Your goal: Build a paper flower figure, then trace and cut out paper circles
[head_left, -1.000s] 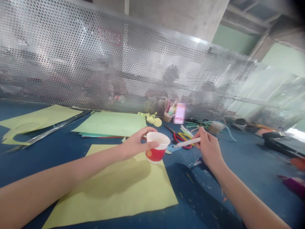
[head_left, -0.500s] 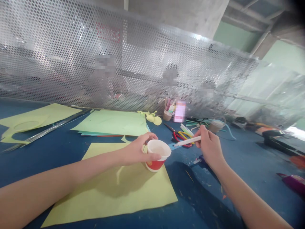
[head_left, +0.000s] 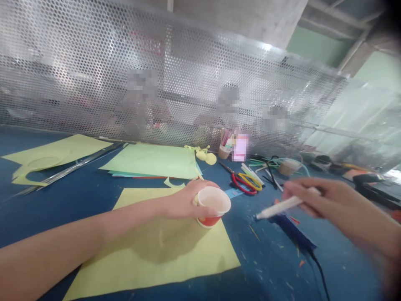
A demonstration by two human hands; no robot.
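My left hand (head_left: 191, 200) is wrapped round a red and white paper cup (head_left: 209, 219), its mouth tipped a little toward me. Below the cup lies a yellow sheet of paper (head_left: 150, 267); whether the cup touches it I cannot tell. Out to the right, my right hand (head_left: 322, 196), blurred at the wrist, grips a white marker (head_left: 282, 207) whose dark tip points left and down. Beneath the marker, a dark blue glue gun (head_left: 294, 232) with a black cord rests on the table. A light blue ruler (head_left: 234, 192) shows just behind the cup.
Scissors (head_left: 244, 184) with red and yellow handles lie beyond the cup. Green sheets (head_left: 153, 161) are stacked behind the yellow one. A cup of pens (head_left: 224, 150) and a phone (head_left: 240, 147) stand by the perforated metal screen (head_left: 188, 75). People sit behind it.
My right hand has swung right and toward me with the marker, away from the cup, uncovering the glue gun. My left hand keeps hold of the cup, and the view has shifted slightly.
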